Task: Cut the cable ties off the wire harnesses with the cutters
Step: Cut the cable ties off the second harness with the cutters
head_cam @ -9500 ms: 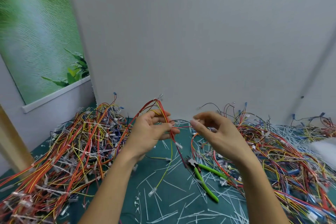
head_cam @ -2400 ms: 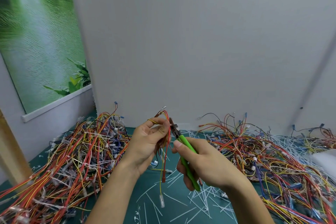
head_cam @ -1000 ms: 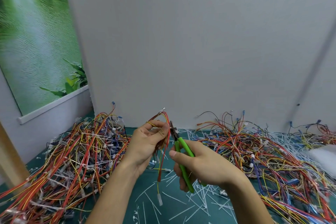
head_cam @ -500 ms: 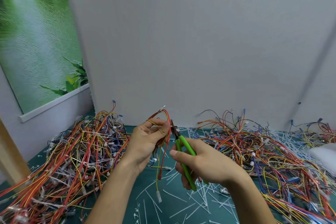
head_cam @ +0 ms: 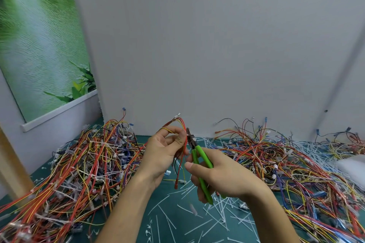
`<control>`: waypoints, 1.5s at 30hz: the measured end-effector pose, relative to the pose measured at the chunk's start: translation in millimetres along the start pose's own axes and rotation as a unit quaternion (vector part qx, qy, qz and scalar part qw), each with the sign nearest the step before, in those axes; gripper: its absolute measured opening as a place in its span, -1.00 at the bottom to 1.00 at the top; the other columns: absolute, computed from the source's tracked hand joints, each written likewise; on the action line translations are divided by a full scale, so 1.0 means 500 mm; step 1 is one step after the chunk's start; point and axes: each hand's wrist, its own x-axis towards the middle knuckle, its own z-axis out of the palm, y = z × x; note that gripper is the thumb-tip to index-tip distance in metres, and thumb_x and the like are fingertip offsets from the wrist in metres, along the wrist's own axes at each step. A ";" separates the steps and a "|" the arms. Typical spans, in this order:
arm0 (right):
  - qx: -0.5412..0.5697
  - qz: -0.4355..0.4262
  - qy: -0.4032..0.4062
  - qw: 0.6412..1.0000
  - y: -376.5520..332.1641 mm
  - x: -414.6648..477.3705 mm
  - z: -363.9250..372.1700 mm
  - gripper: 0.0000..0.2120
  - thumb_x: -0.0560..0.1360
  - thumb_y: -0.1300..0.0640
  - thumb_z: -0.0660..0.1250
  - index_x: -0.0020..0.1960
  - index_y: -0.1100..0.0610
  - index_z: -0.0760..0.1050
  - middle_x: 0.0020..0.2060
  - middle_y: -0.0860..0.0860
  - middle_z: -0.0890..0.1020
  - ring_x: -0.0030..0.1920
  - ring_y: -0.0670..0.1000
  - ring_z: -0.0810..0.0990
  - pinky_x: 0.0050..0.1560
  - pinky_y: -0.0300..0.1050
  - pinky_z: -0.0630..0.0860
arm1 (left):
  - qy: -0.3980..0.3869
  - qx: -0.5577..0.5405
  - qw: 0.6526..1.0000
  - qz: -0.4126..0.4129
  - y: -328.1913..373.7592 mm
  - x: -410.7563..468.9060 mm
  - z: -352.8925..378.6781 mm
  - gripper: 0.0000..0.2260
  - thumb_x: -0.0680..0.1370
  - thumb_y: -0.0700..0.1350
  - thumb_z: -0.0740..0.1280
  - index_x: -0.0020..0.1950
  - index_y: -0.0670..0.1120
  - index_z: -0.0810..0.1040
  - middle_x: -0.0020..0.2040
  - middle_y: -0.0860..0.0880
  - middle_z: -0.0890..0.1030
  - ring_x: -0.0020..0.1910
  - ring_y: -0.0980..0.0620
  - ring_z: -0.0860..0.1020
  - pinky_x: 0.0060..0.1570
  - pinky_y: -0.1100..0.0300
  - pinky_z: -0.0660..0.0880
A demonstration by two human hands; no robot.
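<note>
My left hand [head_cam: 165, 152] pinches a small wire harness [head_cam: 180, 156] of red, yellow and black wires, held up above the table with its ends hanging down. My right hand [head_cam: 219, 177] grips the green-handled cutters [head_cam: 199, 163], and their dark jaws touch the harness just right of my left thumb. Any cable tie at the jaws is too small to make out.
A big heap of harnesses [head_cam: 83, 167] lies at the left and another heap [head_cam: 286, 163] at the right. Cut white cable ties [head_cam: 197, 221] litter the green mat [head_cam: 158, 203] between them. A white wall stands close behind; a white object [head_cam: 353, 167] lies at the far right.
My right hand picked the cutters up from the mat and brought the jaws to the harness. In the last second both hands have stayed nearly still, and the hanging wire ends swung slightly.
</note>
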 end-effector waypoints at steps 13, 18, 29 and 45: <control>-0.010 -0.008 0.011 1.000 0.000 0.002 0.008 -0.79 0.69 0.02 0.30 0.11 0.16 0.42 -0.27 0.06 0.61 -0.34 0.18 0.68 -0.29 0.08 0.58 | -0.008 -0.020 1.000 0.003 -0.001 0.004 -0.009 -0.87 0.39 0.04 0.53 -0.14 0.05 0.66 -0.30 -0.05 0.60 -0.37 0.03 0.54 -0.33 0.25 0.52; 0.001 -0.018 0.022 1.000 -0.003 0.000 0.003 -0.71 0.67 -0.09 0.31 0.01 0.15 0.39 -0.33 0.05 0.61 -0.44 0.16 0.61 -0.41 -0.08 0.50 | -0.012 -0.031 0.999 0.004 0.001 0.006 -0.013 -0.79 0.34 0.09 0.57 -0.13 0.05 0.68 -0.29 -0.05 0.61 -0.36 0.04 0.55 -0.32 0.23 0.52; 0.003 -0.001 0.013 1.000 0.003 0.000 -0.002 -0.59 0.67 -0.15 0.26 0.13 0.23 0.38 -0.31 0.05 0.63 -0.41 0.18 0.65 -0.40 -0.07 0.52 | -0.018 -0.010 1.000 0.005 0.000 0.005 -0.015 -0.89 0.42 0.01 0.51 -0.12 0.03 0.66 -0.32 -0.06 0.60 -0.39 0.02 0.55 -0.32 0.24 0.53; 0.009 -0.020 0.002 1.000 0.007 0.001 -0.006 -0.57 0.68 -0.14 0.26 0.12 0.27 0.34 -0.34 0.04 0.62 -0.45 0.16 0.63 -0.47 -0.16 0.47 | -0.022 -0.012 1.000 0.008 0.006 0.004 -0.016 -0.82 0.36 0.07 0.54 -0.14 0.05 0.66 -0.32 -0.05 0.60 -0.38 0.02 0.56 -0.33 0.23 0.50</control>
